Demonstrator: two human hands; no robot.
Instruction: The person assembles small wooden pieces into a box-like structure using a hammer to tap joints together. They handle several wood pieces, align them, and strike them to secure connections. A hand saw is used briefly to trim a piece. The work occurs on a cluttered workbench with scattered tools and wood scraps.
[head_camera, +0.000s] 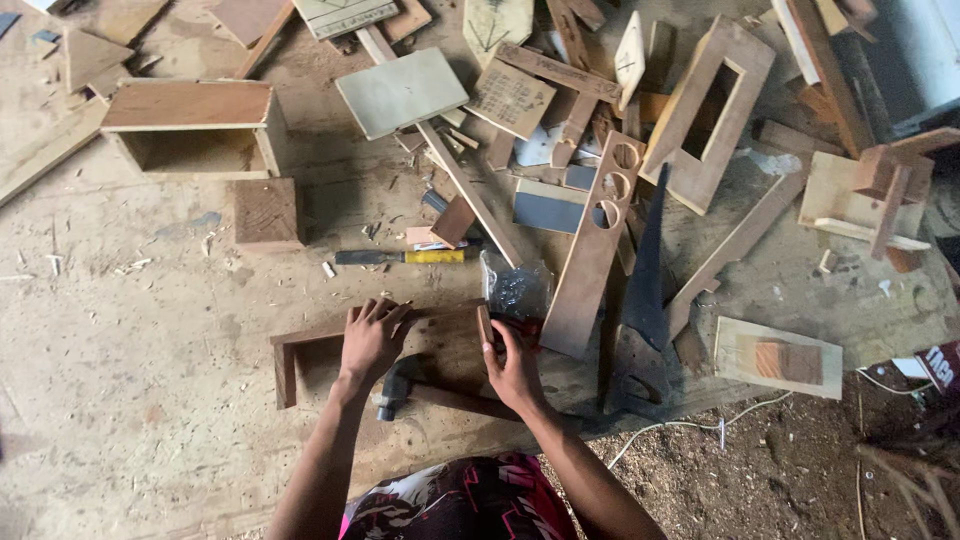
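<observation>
Here, head view, item by item:

1. Your left hand (372, 338): fingers spread wide, laid flat on top of the wooden frame (400, 345). Palm down, pressing, not gripping; looks like it steadies the piece against the floor.
2. Your right hand (515, 365): fingers curled narrow around the frame's right end piece, thumb on the near side. Holds that upright against the long board, prob. to keep the joint square.
3. Wooden frame: open, U-shaped, dark brown, lying on the plywood floor (130, 380) right in front of your knees, short leg at its left end.
4. Hammer (400, 388): head just below your left wrist, handle running right under your right forearm. Untouched, parked within easy reach.
5. Plastic bag (515, 290): clear, crumpled, dark small bits inside (can't tell what), touching the frame's far right corner.
6. Chisel (405, 257): yellow grip, lying flat beyond the frame, apart from it.
7. Handsaw (645, 300): dark blade pointing away, to your right.
8. Board w/ three round holes (595, 245): leans across the offcut pile, between bag and saw.
9. Open wooden box (195, 130): far left, well apart.
</observation>
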